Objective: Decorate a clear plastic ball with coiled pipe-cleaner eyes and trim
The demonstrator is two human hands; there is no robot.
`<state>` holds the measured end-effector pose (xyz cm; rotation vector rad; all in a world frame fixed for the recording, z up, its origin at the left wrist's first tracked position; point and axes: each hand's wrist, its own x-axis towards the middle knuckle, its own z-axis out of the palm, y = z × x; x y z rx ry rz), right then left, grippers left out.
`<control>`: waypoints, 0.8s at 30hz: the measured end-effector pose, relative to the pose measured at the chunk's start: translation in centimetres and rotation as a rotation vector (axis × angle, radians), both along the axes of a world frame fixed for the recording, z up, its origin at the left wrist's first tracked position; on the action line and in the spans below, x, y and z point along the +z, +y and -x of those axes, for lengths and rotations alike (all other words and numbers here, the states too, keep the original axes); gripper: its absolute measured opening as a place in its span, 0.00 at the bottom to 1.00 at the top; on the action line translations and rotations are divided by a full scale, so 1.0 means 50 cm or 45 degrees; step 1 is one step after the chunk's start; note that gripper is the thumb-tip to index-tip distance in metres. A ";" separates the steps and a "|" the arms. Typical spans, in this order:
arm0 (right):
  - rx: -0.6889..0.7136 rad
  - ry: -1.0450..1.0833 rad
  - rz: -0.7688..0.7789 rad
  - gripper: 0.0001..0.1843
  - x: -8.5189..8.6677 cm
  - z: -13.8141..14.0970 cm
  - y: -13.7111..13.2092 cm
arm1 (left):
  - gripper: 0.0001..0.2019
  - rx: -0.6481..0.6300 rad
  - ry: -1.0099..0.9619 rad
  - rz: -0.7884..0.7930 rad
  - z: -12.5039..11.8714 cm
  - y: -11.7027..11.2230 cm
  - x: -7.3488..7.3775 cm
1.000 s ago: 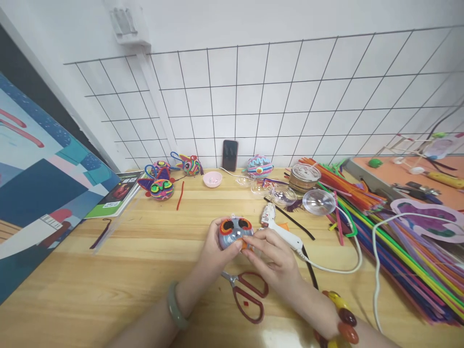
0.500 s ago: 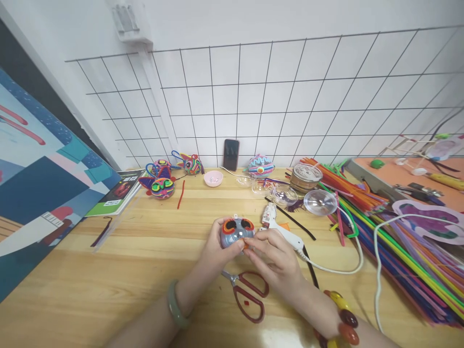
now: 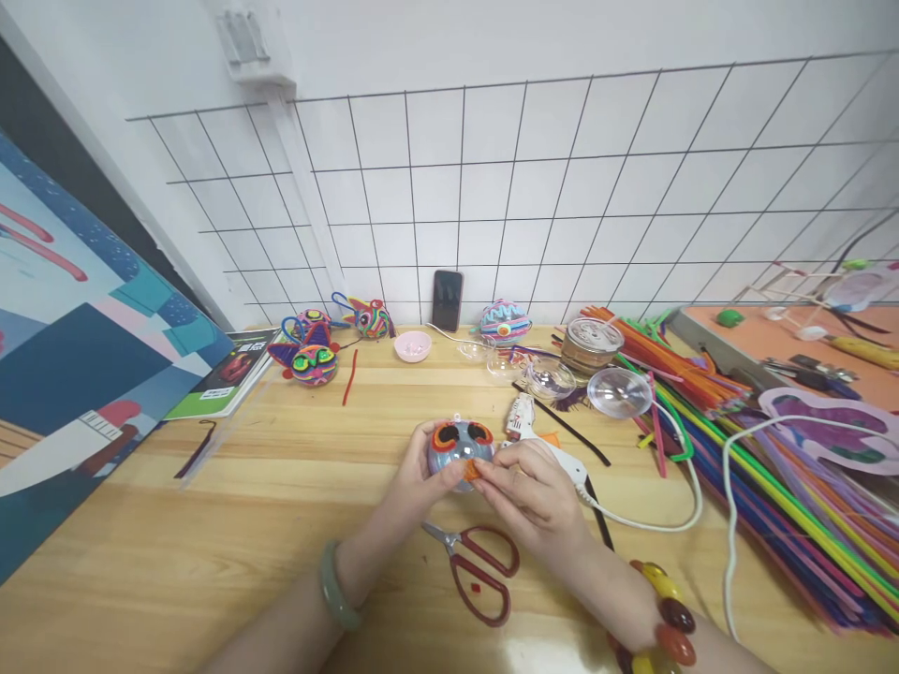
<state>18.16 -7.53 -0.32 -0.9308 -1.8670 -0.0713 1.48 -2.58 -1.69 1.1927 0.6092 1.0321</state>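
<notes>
1. Ball: located at the middle of the scene, above the near half of the bench; whether its underside touches the wood cannot be told. Body grey-blue and glossy, small loop on top, two black eye patches bordered in orange-red.
2. Orange piece: at the near side of the ball, below the eyes.
3. Left hand: cupped round the ball's left side, thumb across its near face.
4. Right hand: thumb and fingers pinching the orange piece.
5. Scissors: just nearer than the ball, red handles apart; a red scrap shows within one handle loop.
6. Glue gun: white, lying right of the ball, partly behind the right hand.
7. Pink bowl: far side, holds small pieces, too small to identify.
8. Round tub: far right, transparent, amber-brown within; contents unclear.
9. Clear dome: near the tub, see-through.
10. Pipe cleaners: many colours, heaped along the right.
11. Phone: upright at the far wall.
</notes>
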 end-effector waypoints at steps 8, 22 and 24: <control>0.002 -0.051 -0.042 0.15 0.002 -0.001 0.001 | 0.19 0.023 -0.008 0.006 0.000 -0.004 0.011; 0.009 -0.096 -0.048 0.16 0.005 0.001 -0.005 | 0.20 0.202 0.085 -0.034 -0.010 -0.017 0.022; 0.009 -0.114 -0.053 0.16 0.005 0.000 -0.005 | 0.20 0.215 0.081 -0.046 -0.012 -0.019 0.026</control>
